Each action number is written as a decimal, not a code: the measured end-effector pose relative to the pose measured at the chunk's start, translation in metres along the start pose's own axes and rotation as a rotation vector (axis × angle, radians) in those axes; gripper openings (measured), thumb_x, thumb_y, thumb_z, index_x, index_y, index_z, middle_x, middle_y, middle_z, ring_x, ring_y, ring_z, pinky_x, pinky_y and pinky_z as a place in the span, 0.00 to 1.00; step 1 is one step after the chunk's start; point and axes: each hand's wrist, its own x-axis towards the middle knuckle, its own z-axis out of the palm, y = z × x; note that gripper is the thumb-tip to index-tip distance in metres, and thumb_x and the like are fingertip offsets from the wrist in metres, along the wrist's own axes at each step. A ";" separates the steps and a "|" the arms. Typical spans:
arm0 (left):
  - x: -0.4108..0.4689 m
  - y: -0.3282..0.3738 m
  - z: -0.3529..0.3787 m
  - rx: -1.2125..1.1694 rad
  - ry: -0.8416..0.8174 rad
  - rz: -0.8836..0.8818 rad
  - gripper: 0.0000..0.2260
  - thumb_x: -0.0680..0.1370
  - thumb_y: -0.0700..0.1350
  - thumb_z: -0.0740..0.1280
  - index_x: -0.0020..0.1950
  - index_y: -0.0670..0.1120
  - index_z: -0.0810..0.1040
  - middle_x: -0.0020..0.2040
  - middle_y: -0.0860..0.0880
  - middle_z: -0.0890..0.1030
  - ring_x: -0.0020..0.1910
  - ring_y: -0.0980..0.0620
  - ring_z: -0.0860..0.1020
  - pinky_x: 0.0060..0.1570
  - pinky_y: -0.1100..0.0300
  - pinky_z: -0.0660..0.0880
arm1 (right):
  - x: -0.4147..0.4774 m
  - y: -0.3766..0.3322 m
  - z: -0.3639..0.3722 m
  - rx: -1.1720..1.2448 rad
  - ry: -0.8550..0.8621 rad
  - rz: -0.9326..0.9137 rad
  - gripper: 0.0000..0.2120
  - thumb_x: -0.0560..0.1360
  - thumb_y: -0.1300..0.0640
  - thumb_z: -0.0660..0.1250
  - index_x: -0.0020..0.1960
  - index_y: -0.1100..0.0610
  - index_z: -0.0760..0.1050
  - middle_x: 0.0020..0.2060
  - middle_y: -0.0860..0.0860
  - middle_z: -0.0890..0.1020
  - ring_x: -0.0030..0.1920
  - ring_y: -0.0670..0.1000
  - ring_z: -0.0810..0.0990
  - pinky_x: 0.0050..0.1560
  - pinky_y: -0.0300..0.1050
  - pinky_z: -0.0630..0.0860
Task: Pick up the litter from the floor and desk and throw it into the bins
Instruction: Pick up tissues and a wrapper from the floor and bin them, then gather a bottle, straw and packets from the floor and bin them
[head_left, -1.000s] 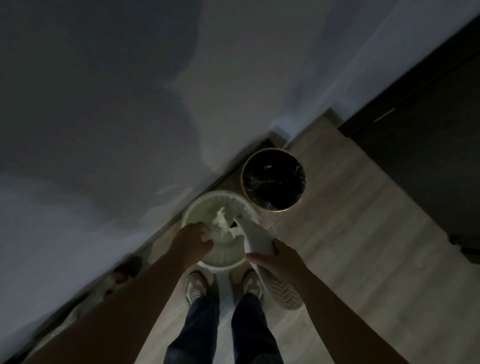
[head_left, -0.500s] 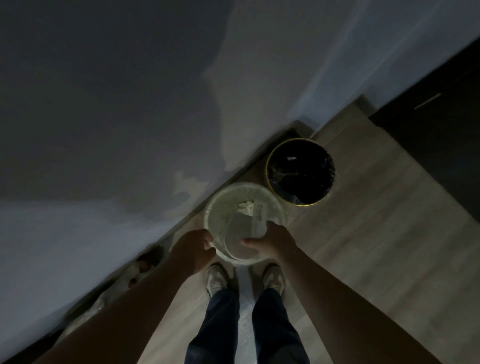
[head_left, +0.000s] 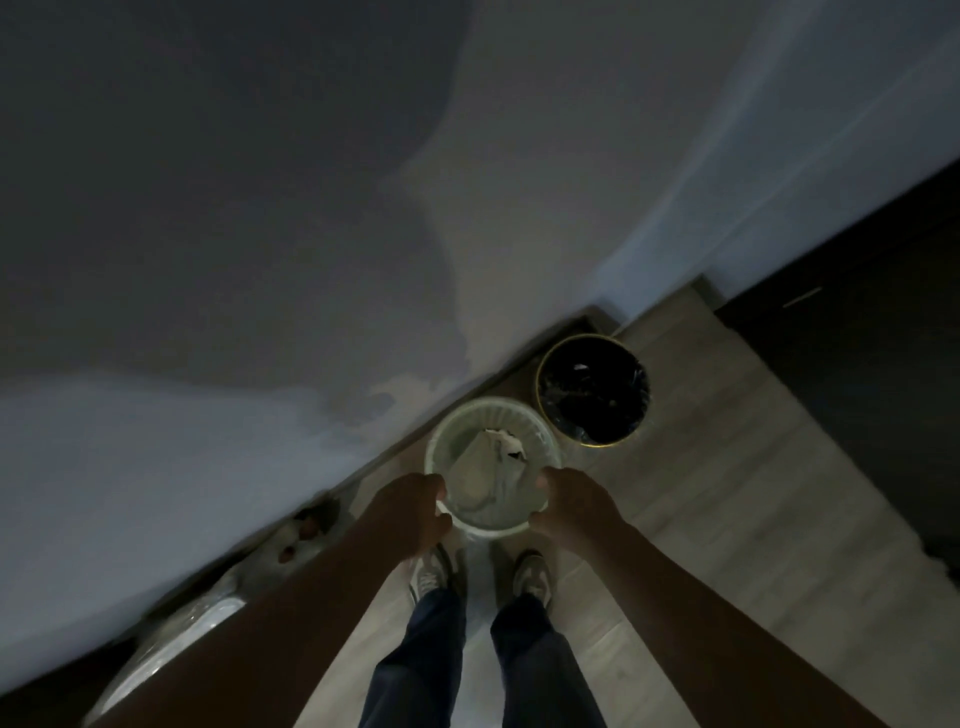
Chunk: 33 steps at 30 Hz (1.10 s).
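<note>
- White bin (head_left: 441, 431): a round, pale pail standing upright on the wooden floor (head_left: 727, 493), mouth facing up, set against the foot of the grey wall (head_left: 260, 234).
- Litter (head_left: 491, 467): a pale sheet lying inside the white bin; its long axis runs from the near rim toward the wall-side rim, with a crumpled white scrap (head_left: 506, 441) at the far end.
- Left hand (head_left: 410, 514): at the near-left rim of the white bin, fingers curled closed over the rim.
- Right hand (head_left: 576, 506): at the near-right rim of the white bin, fingers curled inward; whether they clasp the rim cannot be told.
- Black bin (head_left: 592, 389): gold-rimmed, lined with dark plastic, just beside the white bin on its far-right side.
- Shoes (head_left: 431, 571): planted just short of the white bin, toes pointing toward it.
</note>
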 end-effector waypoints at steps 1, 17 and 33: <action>-0.013 0.006 -0.006 0.012 0.013 0.006 0.17 0.77 0.50 0.65 0.64 0.45 0.73 0.62 0.47 0.76 0.60 0.50 0.75 0.58 0.61 0.69 | -0.014 -0.005 -0.008 -0.020 0.014 -0.023 0.26 0.75 0.50 0.66 0.70 0.57 0.65 0.64 0.55 0.73 0.65 0.55 0.72 0.60 0.47 0.70; -0.221 0.120 -0.046 -0.260 0.485 -0.171 0.19 0.77 0.54 0.65 0.66 0.50 0.71 0.62 0.49 0.75 0.59 0.52 0.75 0.56 0.62 0.70 | -0.203 -0.030 -0.134 -0.375 0.241 -0.588 0.23 0.74 0.51 0.67 0.68 0.51 0.69 0.63 0.49 0.75 0.64 0.51 0.72 0.59 0.42 0.67; -0.492 0.080 0.086 -0.578 0.902 -0.522 0.18 0.75 0.53 0.67 0.64 0.53 0.74 0.60 0.55 0.78 0.56 0.56 0.77 0.56 0.63 0.73 | -0.401 -0.144 -0.003 -0.553 0.152 -1.156 0.24 0.73 0.52 0.69 0.68 0.49 0.70 0.62 0.46 0.75 0.61 0.46 0.73 0.59 0.37 0.69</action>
